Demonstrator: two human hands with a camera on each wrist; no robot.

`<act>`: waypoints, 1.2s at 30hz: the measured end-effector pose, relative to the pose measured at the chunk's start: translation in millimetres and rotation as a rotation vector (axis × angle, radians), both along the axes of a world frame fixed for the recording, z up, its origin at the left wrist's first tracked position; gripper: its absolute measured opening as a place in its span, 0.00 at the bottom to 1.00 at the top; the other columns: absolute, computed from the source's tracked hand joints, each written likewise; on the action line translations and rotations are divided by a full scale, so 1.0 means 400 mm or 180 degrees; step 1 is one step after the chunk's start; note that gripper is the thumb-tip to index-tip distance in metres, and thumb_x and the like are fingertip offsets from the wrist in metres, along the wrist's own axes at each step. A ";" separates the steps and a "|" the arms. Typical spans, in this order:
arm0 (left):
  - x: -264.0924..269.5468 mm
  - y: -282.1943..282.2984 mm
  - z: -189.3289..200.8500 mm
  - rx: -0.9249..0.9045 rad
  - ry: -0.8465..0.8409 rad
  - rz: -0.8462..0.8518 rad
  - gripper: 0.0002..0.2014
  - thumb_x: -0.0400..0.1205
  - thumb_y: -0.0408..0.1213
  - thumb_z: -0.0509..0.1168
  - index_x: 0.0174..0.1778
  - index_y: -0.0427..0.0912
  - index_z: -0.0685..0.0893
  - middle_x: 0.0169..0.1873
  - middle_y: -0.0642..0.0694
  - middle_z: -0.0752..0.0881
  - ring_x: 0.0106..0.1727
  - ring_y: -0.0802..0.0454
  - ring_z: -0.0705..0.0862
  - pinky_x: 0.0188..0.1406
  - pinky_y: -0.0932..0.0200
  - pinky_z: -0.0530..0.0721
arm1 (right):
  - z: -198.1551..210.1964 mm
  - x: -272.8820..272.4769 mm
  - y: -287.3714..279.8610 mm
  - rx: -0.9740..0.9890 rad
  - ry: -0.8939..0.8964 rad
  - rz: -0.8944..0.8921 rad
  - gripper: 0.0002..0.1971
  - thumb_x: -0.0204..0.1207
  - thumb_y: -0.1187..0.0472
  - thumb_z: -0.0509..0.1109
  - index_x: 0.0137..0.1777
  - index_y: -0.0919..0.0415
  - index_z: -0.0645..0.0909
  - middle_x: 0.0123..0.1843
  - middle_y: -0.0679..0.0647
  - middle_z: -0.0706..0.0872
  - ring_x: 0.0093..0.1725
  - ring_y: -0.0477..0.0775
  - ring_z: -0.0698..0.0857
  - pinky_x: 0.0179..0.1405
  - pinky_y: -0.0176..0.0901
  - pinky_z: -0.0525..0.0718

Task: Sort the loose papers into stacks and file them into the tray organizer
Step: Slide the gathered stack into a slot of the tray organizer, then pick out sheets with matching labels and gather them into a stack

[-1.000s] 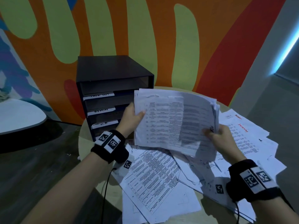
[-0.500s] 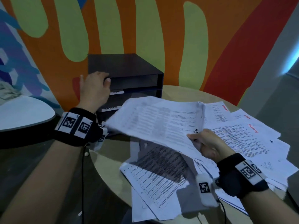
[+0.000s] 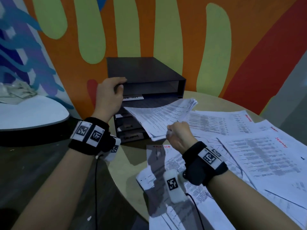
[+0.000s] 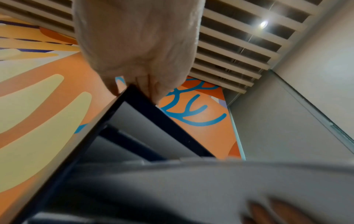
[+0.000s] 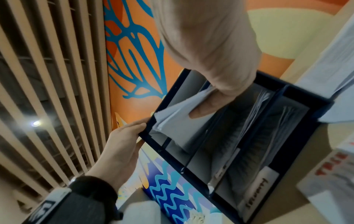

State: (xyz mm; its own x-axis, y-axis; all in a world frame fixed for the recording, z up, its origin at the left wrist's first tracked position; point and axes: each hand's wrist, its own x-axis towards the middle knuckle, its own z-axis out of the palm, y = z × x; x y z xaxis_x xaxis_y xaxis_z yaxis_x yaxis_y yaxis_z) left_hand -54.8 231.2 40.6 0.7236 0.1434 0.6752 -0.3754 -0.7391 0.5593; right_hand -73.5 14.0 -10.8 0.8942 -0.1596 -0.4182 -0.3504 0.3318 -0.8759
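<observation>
Presently the left hand (image 3: pixel 109 95) grips the upper left front corner of the tray organizer (image 3: pixel 146 75), fingers curled over the top edge and thumb pressed against the front face. The left wrist view confirms fingers wrapped on that dark corner edge. To the right of this hand the top slot stands open, its mouth unobstructed along the whole front lip.

Below and to the right of the left hand, the right hand (image 3: pixel 178 133) is closed in a pinch on the near edge of a paper stack (image 3: pixel 166 117). The stack slopes upward away from the right hand, its far edge at the organizer's front, level with the slot beneath the white label (image 3: pixel 132 98). How deep that edge sits inside cannot be told from the head view; the right wrist view shows the sheets' corner just within the frame.

Loose papers (image 3: pixel 259 146) lie fanned to the right of and beneath the right hand, overlapping one another and reaching the round table (image 3: pixel 126 165) edge nearest the person. Bare tabletop shows between the two wrists, directly in front of the organizer's lower trays.
</observation>
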 end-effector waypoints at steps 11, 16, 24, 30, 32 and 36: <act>0.054 0.031 -0.055 -0.0186 -0.1281 -0.0246 0.16 0.74 0.22 0.59 0.49 0.36 0.91 0.50 0.50 0.89 0.55 0.52 0.87 0.60 0.38 0.84 | 0.036 0.202 0.187 0.0167 0.0092 0.0557 0.14 0.82 0.77 0.55 0.65 0.70 0.71 0.50 0.66 0.82 0.39 0.63 0.84 0.30 0.57 0.88; 0.068 0.033 -0.063 -0.0339 -0.1453 -0.0312 0.16 0.73 0.21 0.60 0.47 0.34 0.92 0.48 0.47 0.91 0.53 0.52 0.88 0.59 0.40 0.85 | 0.045 0.272 0.166 0.0032 0.0123 0.0475 0.07 0.86 0.73 0.50 0.57 0.68 0.68 0.39 0.66 0.79 0.18 0.53 0.78 0.08 0.30 0.68; 0.086 0.016 -0.072 -0.0419 -0.1619 -0.0188 0.14 0.73 0.19 0.61 0.44 0.33 0.91 0.45 0.43 0.91 0.51 0.48 0.89 0.63 0.45 0.83 | 0.016 0.319 0.200 0.0779 0.0384 0.0160 0.20 0.87 0.72 0.51 0.78 0.73 0.62 0.73 0.76 0.72 0.64 0.79 0.78 0.21 0.76 0.79; 0.086 0.013 -0.072 -0.0391 -0.1667 -0.0135 0.14 0.73 0.19 0.60 0.44 0.33 0.91 0.45 0.43 0.91 0.52 0.49 0.89 0.64 0.45 0.82 | 0.051 0.282 0.201 0.0678 0.0435 0.0269 0.10 0.85 0.72 0.56 0.61 0.77 0.71 0.65 0.80 0.78 0.56 0.80 0.84 0.29 0.64 0.88; 0.086 0.010 -0.071 -0.0419 -0.1651 -0.0139 0.15 0.74 0.19 0.60 0.44 0.33 0.91 0.45 0.43 0.91 0.52 0.49 0.89 0.65 0.44 0.82 | 0.053 0.254 0.184 0.0671 0.0376 0.0423 0.19 0.89 0.64 0.50 0.65 0.83 0.68 0.63 0.83 0.79 0.42 0.75 0.89 0.24 0.56 0.87; 0.082 -0.006 -0.064 -0.0377 -0.1645 0.0079 0.14 0.75 0.21 0.59 0.43 0.35 0.90 0.43 0.44 0.91 0.49 0.48 0.88 0.63 0.40 0.82 | 0.051 0.188 0.096 -0.0148 -0.0099 0.0781 0.08 0.83 0.73 0.63 0.54 0.81 0.76 0.40 0.76 0.85 0.22 0.60 0.88 0.19 0.41 0.85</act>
State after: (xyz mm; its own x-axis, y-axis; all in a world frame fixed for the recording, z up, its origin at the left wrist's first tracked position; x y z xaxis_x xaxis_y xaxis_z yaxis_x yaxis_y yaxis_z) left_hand -22.0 228.7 14.9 0.2962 0.2532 0.9209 -0.6072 -0.6944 0.3862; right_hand 1.7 52.3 9.4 0.9209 0.0454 -0.3871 -0.3881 0.1993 -0.8998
